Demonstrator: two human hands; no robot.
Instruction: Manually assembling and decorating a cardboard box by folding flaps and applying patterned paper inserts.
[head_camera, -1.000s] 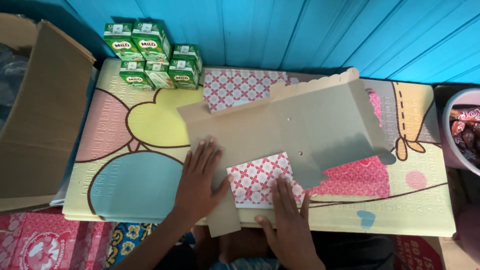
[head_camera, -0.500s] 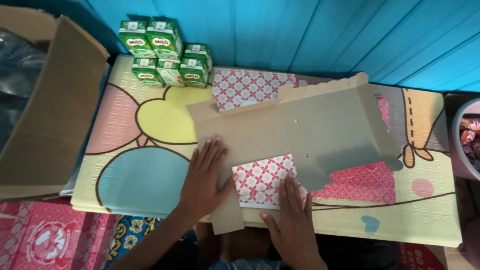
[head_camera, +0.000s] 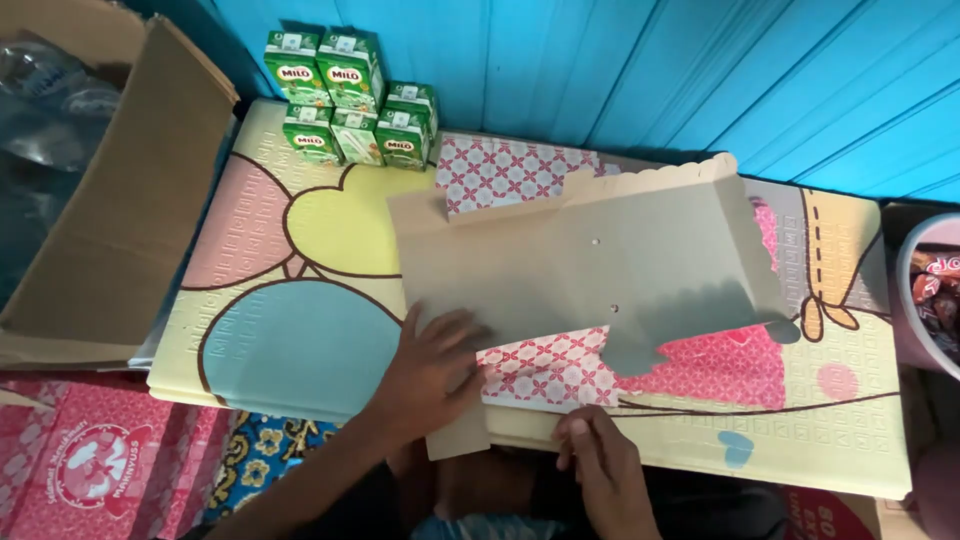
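A flat, unfolded cardboard box blank (head_camera: 580, 265), plain brown inside with a red-and-white patterned outside, lies on a pastel foam mat (head_camera: 300, 330). My left hand (head_camera: 430, 375) presses flat on its near-left corner, fingers spread. My right hand (head_camera: 600, 465) pinches the near edge of the folded patterned flap (head_camera: 545, 370) at the mat's front edge. The blank's right flap stands tilted up, casting a shadow.
Several green drink cartons (head_camera: 350, 95) stand stacked at the mat's far-left corner against a blue plank wall (head_camera: 700, 70). A large open cardboard box (head_camera: 110, 200) sits to the left. A bowl of wrapped sweets (head_camera: 935, 295) is at the right edge. Red patterned packaging (head_camera: 80, 465) lies lower left.
The view has shifted slightly. My right hand slid back toward me, from on top of the patterned flap to its near edge. My left hand stays pressed on the cardboard.
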